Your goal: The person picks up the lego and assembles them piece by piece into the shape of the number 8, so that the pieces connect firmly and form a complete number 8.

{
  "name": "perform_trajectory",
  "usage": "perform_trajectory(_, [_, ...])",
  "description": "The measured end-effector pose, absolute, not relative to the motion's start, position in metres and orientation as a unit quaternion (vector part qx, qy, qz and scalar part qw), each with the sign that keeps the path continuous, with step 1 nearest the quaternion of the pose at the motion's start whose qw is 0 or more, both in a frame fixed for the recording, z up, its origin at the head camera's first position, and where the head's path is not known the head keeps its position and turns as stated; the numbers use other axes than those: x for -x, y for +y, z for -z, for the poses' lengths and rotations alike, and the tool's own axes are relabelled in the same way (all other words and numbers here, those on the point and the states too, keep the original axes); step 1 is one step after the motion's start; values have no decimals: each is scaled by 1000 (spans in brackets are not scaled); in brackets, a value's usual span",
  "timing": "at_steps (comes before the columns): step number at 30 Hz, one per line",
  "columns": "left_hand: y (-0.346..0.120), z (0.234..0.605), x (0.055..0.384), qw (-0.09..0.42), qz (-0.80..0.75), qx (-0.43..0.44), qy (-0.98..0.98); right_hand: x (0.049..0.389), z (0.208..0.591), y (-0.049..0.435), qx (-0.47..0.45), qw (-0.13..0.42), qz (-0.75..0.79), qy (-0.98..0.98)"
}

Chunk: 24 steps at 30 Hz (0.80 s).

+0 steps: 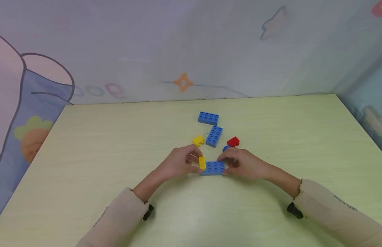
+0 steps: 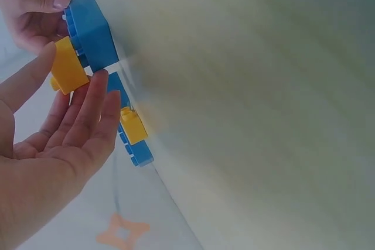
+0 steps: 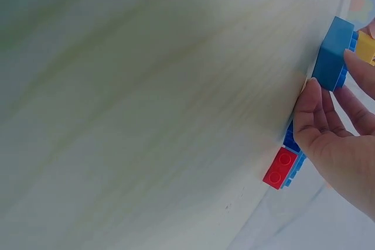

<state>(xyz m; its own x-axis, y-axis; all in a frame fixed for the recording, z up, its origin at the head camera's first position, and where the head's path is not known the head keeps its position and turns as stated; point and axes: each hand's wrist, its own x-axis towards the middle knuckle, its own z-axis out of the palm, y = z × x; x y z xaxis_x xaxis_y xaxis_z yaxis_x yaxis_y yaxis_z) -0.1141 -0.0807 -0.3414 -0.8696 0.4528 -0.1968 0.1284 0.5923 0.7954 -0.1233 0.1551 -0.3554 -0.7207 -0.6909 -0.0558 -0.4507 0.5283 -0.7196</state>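
A long blue toy brick point(image 1: 214, 168) lies studs up on the table in front of the person. At its left end sits a small yellow brick point(image 1: 202, 163), which looks tilted against the blue one's studs in the left wrist view. The left hand point(image 1: 182, 162) pinches this yellow brick point(image 2: 70, 68) between thumb and fingers. From the other side the right hand point(image 1: 247, 164) holds the right end of the blue brick point(image 3: 335, 51), thumb on the near side and fingers beyond. Whether the yellow brick is fully seated cannot be seen.
Behind the hands lie two more long blue bricks, one crosswise point(image 1: 208, 118) and one slanted point(image 1: 214, 136). A second yellow brick point(image 1: 198, 140) lies left of them. To the right are a red brick point(image 1: 233, 141) and a dark blue brick point(image 1: 226, 148), partly hidden by the right hand.
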Motion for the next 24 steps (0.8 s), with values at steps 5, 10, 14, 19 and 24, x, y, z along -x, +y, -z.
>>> perform_trajectory(5, [-80,341,113,195,-414,-171,873,123,355,155,334,170,353,857])
perform_trajectory(10, [-80,340,112,195,-405,-190,873,123,356,156,335,169,353,857])
perform_trajectory(14, [-79,340,111,195,-394,-191,878,124,357,156,335,170,354,856])
perform_trajectory(19, [-79,340,111,200,-388,-183,881,124,357,156,329,173,354,858])
perform_trajectory(24, [-79,339,111,200,-389,-177,882,124,357,156,327,173,354,859])
